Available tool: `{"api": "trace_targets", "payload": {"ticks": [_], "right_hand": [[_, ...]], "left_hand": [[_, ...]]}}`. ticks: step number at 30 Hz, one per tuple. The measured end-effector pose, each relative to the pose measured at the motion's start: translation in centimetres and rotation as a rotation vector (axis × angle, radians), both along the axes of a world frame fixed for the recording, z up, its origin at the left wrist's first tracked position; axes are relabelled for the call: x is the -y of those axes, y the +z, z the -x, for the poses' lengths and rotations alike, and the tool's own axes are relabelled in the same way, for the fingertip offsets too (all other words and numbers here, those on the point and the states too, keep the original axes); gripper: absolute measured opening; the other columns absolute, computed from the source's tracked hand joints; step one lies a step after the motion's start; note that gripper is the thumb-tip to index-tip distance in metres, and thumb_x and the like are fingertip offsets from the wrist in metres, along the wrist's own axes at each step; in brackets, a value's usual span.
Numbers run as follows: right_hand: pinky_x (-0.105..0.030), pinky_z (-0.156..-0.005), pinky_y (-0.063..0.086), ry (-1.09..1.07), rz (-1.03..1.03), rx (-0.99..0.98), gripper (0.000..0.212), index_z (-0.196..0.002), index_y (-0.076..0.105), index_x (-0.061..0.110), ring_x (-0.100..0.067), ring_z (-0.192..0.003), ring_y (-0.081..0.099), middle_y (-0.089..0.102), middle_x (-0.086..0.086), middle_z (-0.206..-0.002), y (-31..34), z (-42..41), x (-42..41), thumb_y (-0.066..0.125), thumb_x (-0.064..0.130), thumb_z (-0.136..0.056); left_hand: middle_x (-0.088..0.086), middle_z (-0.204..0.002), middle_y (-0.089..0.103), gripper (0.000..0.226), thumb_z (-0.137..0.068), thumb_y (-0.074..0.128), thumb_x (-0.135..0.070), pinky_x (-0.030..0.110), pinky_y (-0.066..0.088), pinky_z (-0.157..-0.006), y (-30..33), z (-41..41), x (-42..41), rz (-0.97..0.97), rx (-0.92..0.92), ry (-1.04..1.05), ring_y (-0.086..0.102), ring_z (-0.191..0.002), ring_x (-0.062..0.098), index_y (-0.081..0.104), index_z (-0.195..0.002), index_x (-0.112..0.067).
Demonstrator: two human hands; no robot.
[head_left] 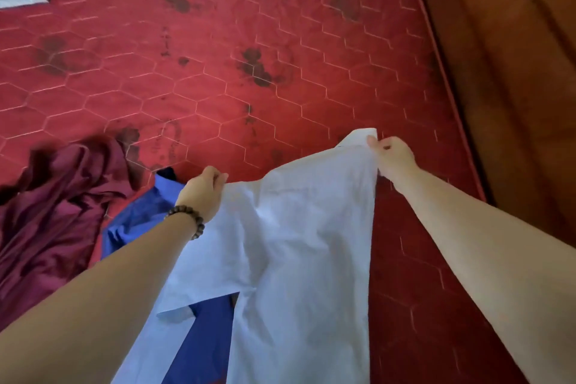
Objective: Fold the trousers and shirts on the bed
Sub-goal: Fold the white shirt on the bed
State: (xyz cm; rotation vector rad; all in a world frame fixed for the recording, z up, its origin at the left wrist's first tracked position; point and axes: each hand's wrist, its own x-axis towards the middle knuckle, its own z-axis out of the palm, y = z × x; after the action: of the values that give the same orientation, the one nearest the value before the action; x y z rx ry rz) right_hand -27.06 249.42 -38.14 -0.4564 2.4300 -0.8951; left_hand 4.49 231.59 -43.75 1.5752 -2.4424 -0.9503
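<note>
Red mattress (280,40); maroon garment (53,206), blue garment (140,212) beside white shirt (296,243).

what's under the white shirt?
A blue garment shows under the white shirt, left of it and through its gap; the rest is covered. Red mattress right.

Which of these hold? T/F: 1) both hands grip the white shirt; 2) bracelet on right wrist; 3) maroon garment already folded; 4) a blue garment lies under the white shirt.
1) True: left hand and right hand both pinch the white shirt.
2) False: the bracelet is on the left wrist.
3) False: the maroon garment lies crumpled on the bed.
4) True: the blue garment shows beneath it.
</note>
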Motion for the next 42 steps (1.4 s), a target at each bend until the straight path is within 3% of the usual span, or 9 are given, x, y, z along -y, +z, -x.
{"api": "trace_targets", "payload": {"ticks": [5,11,16,22,26,29,32,35,42], "right_hand": [[-0.040,-0.090,0.047,-0.012,-0.223,0.188,0.063,-0.126,0.052,0.002,-0.036,-0.109,0.058,0.061,-0.018,-0.120,-10.9,-1.1,-1.8,0.052,0.054,-0.091],[-0.032,-0.072,0.039,-0.035,-0.097,0.072,0.040,-0.104,0.057,0.001,-0.028,-0.090,0.056,0.061,-0.012,-0.100,-14.2,-3.0,-0.5,0.057,0.039,-0.091],[-0.034,-0.057,0.023,-0.021,0.029,-0.097,0.014,-0.086,0.052,0.001,-0.024,-0.075,0.048,0.054,-0.007,-0.078,-13.0,-1.5,1.6,0.051,0.013,-0.092],[-0.037,-0.082,0.040,0.066,-0.129,-0.199,0.043,-0.123,0.048,0.006,-0.034,-0.107,0.053,0.054,-0.016,-0.117,-10.9,2.8,6.2,0.055,0.036,-0.093],[-0.048,-0.103,0.035,0.272,-0.194,-0.629,0.049,-0.132,0.046,0.003,-0.039,-0.125,0.041,0.043,-0.021,-0.136,-11.7,-1.1,4.2,0.054,0.031,-0.093],[-0.053,-0.113,0.027,0.539,-0.103,-0.709,0.043,-0.129,0.053,0.003,-0.037,-0.134,0.038,0.045,-0.020,-0.141,-13.6,-5.3,3.5,0.058,0.021,-0.090],[-0.050,-0.119,0.002,0.775,-0.227,-0.610,0.054,-0.148,0.032,0.019,-0.025,-0.148,0.007,0.018,-0.007,-0.159,-16.2,-7.9,3.2,0.037,0.038,-0.098],[-0.054,-0.116,-0.010,0.803,-0.381,-0.665,0.059,-0.152,0.003,0.036,-0.016,-0.147,-0.015,-0.009,0.004,-0.161,-18.0,-7.9,2.5,0.011,0.057,-0.097],[-0.058,-0.116,-0.007,0.549,-0.421,-0.592,0.060,-0.153,0.011,0.022,-0.023,-0.147,-0.014,-0.009,-0.006,-0.161,-16.8,-11.1,0.8,0.018,0.048,-0.100]], "left_hand": [[0.022,-0.111,0.062,0.052,-0.095,0.041,-0.051,0.038,0.043,-0.080,-8.3,-0.3,0.7,-0.128,0.377,-0.061,0.058,-0.106,0.037,0.049,-0.116,-0.003],[0.005,-0.070,0.057,0.043,-0.093,0.048,-0.049,0.030,0.036,-0.062,-9.5,-0.5,1.1,-0.144,0.328,-0.050,0.055,-0.072,0.027,0.051,-0.068,-0.014],[0.001,-0.059,0.050,0.033,-0.091,0.058,-0.031,0.032,0.029,-0.052,-8.2,-0.8,1.9,-0.049,0.101,-0.026,0.049,-0.060,0.025,0.045,-0.064,-0.016],[0.019,-0.122,0.049,0.044,-0.091,0.057,-0.034,0.046,0.039,-0.091,-5.9,3.4,4.3,0.225,0.301,0.117,0.047,-0.111,0.037,0.047,-0.126,-0.010],[0.019,-0.143,0.038,0.045,-0.088,0.058,-0.019,0.044,0.022,-0.109,-5.1,7.0,0.0,0.372,0.192,-0.135,0.034,-0.132,0.035,0.051,-0.130,-0.006],[0.025,-0.139,0.046,0.046,-0.081,0.066,-0.019,0.051,0.034,-0.108,-6.9,9.1,-5.9,0.413,-0.002,-0.521,0.044,-0.130,0.041,0.060,-0.121,0.002],[0.013,-0.159,0.011,0.072,-0.092,0.034,-0.052,0.051,0.008,-0.118,-10.2,8.8,-8.2,0.299,0.226,-0.660,0.005,-0.147,0.032,0.020,-0.151,-0.012],[-0.003,-0.157,-0.022,0.072,-0.088,0.001,-0.067,0.051,-0.010,-0.115,-13.1,6.4,-5.9,0.354,0.367,-0.594,-0.025,-0.142,0.023,-0.021,-0.147,-0.032],[0.010,-0.160,-0.009,0.060,-0.100,0.012,-0.033,0.054,-0.016,-0.114,-10.8,6.2,-6.3,0.406,0.575,-0.462,-0.016,-0.146,0.030,-0.007,-0.151,-0.009]]}}
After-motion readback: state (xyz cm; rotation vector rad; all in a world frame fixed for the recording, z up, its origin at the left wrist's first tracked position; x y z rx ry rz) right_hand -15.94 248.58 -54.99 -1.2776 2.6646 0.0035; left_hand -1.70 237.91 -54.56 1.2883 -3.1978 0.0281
